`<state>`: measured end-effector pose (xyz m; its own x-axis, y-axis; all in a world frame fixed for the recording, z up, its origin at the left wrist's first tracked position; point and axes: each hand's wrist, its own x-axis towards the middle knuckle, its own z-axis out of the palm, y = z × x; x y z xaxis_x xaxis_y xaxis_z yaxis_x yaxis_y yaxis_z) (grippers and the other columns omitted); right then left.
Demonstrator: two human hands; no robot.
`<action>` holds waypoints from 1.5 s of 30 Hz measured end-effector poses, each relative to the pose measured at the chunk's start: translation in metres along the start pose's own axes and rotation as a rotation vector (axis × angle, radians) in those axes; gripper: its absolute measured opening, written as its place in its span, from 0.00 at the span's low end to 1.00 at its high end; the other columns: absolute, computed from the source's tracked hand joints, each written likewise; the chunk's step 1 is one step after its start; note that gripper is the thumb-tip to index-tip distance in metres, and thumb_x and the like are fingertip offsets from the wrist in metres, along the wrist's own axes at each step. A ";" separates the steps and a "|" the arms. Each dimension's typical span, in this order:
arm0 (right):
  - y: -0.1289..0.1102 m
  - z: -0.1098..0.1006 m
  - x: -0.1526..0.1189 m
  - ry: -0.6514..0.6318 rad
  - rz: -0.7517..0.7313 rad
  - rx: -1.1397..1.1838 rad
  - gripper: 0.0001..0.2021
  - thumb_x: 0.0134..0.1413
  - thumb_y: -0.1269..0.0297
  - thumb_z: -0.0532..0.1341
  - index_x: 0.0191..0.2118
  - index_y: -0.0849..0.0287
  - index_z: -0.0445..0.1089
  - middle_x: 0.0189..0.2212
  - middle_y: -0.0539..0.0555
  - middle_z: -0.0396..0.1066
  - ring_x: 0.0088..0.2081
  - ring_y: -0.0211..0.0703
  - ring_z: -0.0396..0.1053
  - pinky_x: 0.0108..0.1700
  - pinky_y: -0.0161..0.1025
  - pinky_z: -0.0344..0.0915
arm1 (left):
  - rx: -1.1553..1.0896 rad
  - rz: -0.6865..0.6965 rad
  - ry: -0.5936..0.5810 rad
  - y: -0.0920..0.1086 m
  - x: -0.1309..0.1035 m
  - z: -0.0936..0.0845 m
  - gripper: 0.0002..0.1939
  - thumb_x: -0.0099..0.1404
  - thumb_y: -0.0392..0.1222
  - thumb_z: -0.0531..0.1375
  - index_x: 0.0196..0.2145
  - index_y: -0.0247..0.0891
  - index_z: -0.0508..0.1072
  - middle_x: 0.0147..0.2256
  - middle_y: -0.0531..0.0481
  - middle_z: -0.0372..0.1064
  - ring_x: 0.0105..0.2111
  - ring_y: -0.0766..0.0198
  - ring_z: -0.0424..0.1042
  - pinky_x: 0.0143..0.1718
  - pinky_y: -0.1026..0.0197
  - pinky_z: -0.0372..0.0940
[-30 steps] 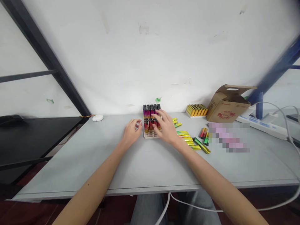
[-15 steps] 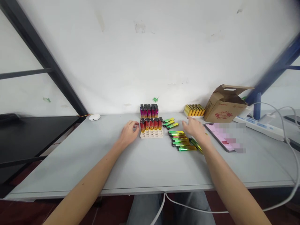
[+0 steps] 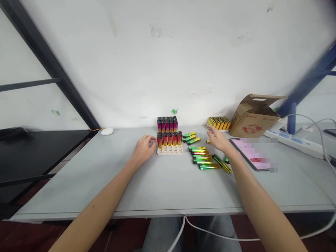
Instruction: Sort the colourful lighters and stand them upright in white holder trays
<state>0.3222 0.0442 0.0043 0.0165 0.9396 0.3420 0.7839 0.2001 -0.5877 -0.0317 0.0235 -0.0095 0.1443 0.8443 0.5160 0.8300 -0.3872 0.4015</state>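
My left hand [image 3: 145, 148] rests on the table just left of the white holed tray [image 3: 170, 152], its fingers curled beside it and nothing seen in them. Red lighters [image 3: 169, 139] stand in the tray's back part; its front holes are bare. Behind it stand purple lighters [image 3: 167, 124]. My right hand [image 3: 217, 138] is over the table, fingers apart, near the upright yellow lighters [image 3: 219, 123], holding nothing visible. Several green-gold lighters [image 3: 202, 161] lie flat left of and below it, and three green-yellow ones [image 3: 191, 138] lie farther back.
An open cardboard box [image 3: 252, 122] stands at the back right, beside a white power strip [image 3: 296, 140] with cables. A phone [image 3: 249, 152] lies right of my right hand. A white case [image 3: 107, 131] sits at the back left.
My right hand has moved slightly back and to the right, uncovering more of the lighters beneath its wrist. My left hand has stayed in place.
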 end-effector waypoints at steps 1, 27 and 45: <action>0.006 -0.002 0.002 0.023 0.010 -0.020 0.21 0.62 0.62 0.47 0.56 0.64 0.65 0.55 0.64 0.69 0.56 0.52 0.66 0.58 0.50 0.60 | -0.001 -0.001 -0.002 0.000 0.000 0.000 0.10 0.64 0.39 0.51 0.37 0.39 0.72 0.39 0.47 0.72 0.38 0.59 0.71 0.42 0.56 0.65; -0.005 -0.016 -0.002 -0.043 0.379 0.649 0.20 0.38 0.53 0.69 0.36 0.57 0.65 0.31 0.52 0.73 0.32 0.41 0.71 0.33 0.36 0.65 | -0.001 -0.029 -0.079 0.003 -0.002 -0.001 0.10 0.64 0.40 0.52 0.37 0.40 0.72 0.39 0.47 0.70 0.40 0.57 0.71 0.41 0.56 0.66; -0.029 0.001 -0.008 -0.250 0.252 1.042 0.15 0.47 0.61 0.67 0.43 0.56 0.73 0.42 0.56 0.75 0.38 0.42 0.73 0.42 0.41 0.72 | 0.014 0.011 -0.107 -0.003 -0.002 0.004 0.10 0.64 0.40 0.51 0.38 0.40 0.71 0.41 0.45 0.71 0.45 0.55 0.70 0.49 0.52 0.64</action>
<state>0.2984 0.0310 0.0182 -0.1157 0.9926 0.0362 -0.1344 0.0205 -0.9907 -0.0323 0.0245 -0.0153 0.2089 0.8751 0.4365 0.8353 -0.3918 0.3858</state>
